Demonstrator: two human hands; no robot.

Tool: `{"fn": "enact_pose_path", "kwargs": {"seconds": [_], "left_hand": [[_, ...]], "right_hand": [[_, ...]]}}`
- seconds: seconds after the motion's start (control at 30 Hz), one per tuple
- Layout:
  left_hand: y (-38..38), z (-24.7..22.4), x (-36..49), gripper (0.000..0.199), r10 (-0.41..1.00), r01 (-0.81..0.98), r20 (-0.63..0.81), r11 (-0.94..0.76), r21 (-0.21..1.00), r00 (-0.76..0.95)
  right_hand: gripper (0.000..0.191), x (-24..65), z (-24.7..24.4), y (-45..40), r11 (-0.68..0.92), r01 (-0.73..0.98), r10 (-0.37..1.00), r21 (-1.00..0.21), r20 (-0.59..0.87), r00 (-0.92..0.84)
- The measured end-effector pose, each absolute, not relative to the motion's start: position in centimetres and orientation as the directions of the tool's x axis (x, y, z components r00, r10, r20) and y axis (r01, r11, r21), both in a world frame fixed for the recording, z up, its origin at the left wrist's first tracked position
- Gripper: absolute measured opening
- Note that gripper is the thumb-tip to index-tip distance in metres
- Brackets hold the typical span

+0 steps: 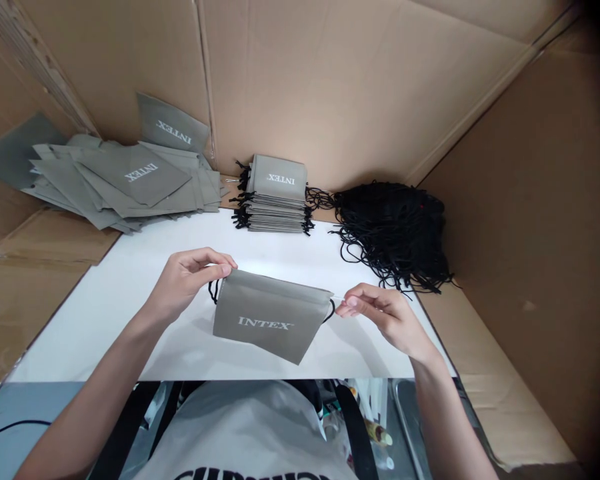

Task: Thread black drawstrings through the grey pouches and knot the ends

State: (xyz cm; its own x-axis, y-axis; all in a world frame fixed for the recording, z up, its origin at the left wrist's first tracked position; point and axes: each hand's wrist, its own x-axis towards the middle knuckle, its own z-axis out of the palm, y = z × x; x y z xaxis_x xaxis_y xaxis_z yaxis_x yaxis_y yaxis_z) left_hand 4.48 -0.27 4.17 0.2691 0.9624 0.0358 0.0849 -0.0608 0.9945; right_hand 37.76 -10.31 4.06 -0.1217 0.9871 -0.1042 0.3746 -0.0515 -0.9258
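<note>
A grey pouch [265, 317] marked INTEX hangs above the white board, its top edge tilted down to the right. My left hand [193, 277] pinches its upper left corner, where a black cord loop sticks out. At the pouch's upper right corner, my right hand [380, 312] is closed on a thin white tool [338, 298] that reaches into the pouch's top hem. Another black cord loop shows at that corner, close to my right fingertips. The tool's far end is hidden in the fabric.
Loose grey pouches [155, 180] lie heaped at the back left. A neat stack of corded pouches [277, 200] stands at the back middle, with a pile of black cords [393, 227] to its right. Cardboard walls [330, 80] surround the white board [180, 353].
</note>
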Motion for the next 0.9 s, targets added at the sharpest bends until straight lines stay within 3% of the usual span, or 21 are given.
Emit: {"fn": "enact_pose_path", "kwargs": {"seconds": [0.23,0.47,0.6,0.9], "left_hand": [[-0.3,3.8,4.8,0.014,0.949,0.072,-0.051,0.03,0.997,0.31],[-0.4,3.2,5.4,0.017,0.918,0.101,-0.023,-0.019,0.995,0.396],[-1.1,2.7,5.7,0.018,0.909,0.121,-0.017,-0.037,0.992,0.416],[-2.4,3.6,5.1,0.015,0.907,0.097,-0.026,-0.016,0.995,0.42]], "right_hand": [[0.025,39.1,3.6,-10.8,-0.089,0.285,0.971,-0.954,-0.147,-0.187],[0.03,38.9,3.2,-10.4,0.019,0.476,0.97,-0.879,-0.099,-0.222],[0.031,38.0,3.0,-10.2,0.0,0.44,0.928,-0.898,-0.164,-0.335],[0.036,38.8,3.4,-10.5,0.063,0.42,0.889,-0.905,-0.14,-0.436]]}}
